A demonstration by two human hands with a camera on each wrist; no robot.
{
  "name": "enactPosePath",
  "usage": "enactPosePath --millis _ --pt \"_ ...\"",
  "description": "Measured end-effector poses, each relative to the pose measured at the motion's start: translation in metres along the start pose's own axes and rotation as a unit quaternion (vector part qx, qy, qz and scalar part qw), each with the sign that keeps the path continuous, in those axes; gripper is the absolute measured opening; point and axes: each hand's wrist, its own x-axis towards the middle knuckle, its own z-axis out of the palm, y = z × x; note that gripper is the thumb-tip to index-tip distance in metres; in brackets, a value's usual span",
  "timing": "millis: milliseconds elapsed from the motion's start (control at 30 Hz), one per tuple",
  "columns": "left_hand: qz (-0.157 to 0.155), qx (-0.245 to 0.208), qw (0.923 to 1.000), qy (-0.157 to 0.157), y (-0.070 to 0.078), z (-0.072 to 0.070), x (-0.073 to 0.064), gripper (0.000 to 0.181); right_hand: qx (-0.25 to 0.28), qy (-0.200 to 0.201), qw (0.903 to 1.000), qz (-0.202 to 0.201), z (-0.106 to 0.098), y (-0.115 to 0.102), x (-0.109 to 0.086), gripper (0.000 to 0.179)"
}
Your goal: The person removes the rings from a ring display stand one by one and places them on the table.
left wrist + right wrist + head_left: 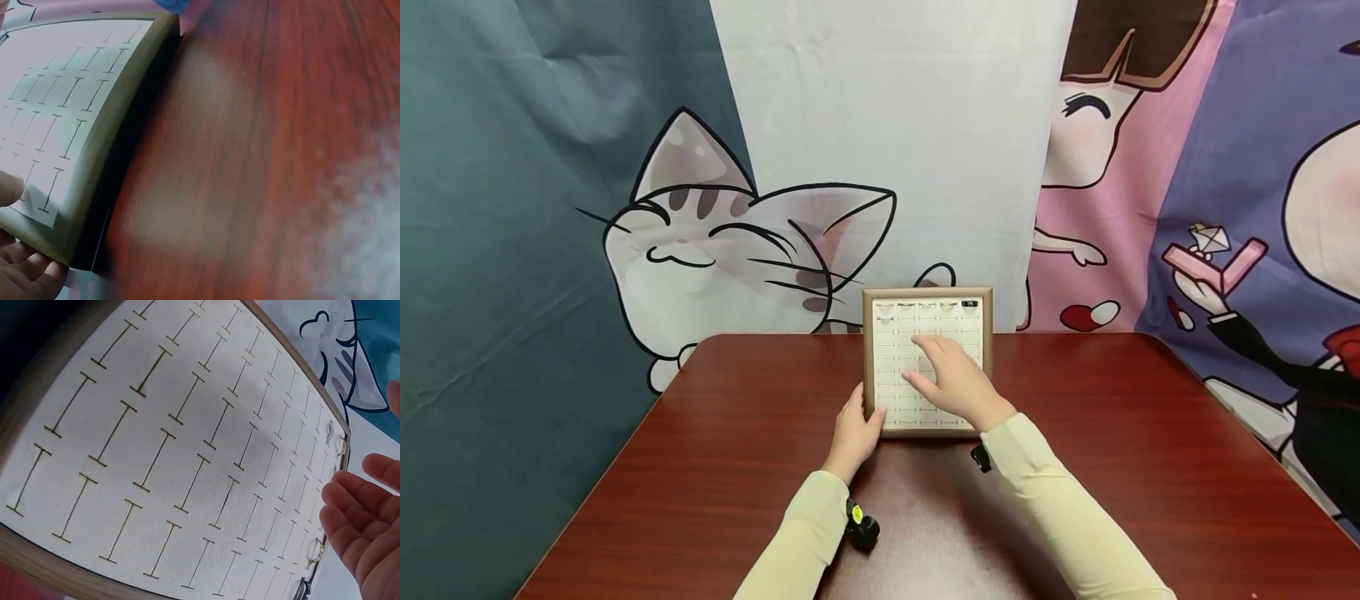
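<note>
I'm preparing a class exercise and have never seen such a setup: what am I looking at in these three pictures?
There is no machine: the left grip and right grip are simply a person's bare hands. The wide picture comes from a camera on the person's head; the close ones come from the left wrist camera and right wrist camera. At the reddish-brown table, a framed board with rows of slits is tilted up; small pieces, apparently rings, sit in its top rows. The left grip holds the board near its lower left corner, thumb in front. The right grip is before the board, with nothing visible in it.
</note>
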Motion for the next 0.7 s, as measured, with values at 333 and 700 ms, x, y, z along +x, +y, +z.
enactPosePath --millis 333,700 --pt "0.009 0.007 0.9999 0.008 0.001 -0.001 0.002 0.051 0.011 -0.002 0.9999 0.001 0.004 0.002 0.018 0.051" --pt "0.003 0.005 0.9999 -0.012 0.000 -0.004 0.002 0.048 0.040 -0.007 0.9989 0.025 0.009 0.003 0.038 0.052"
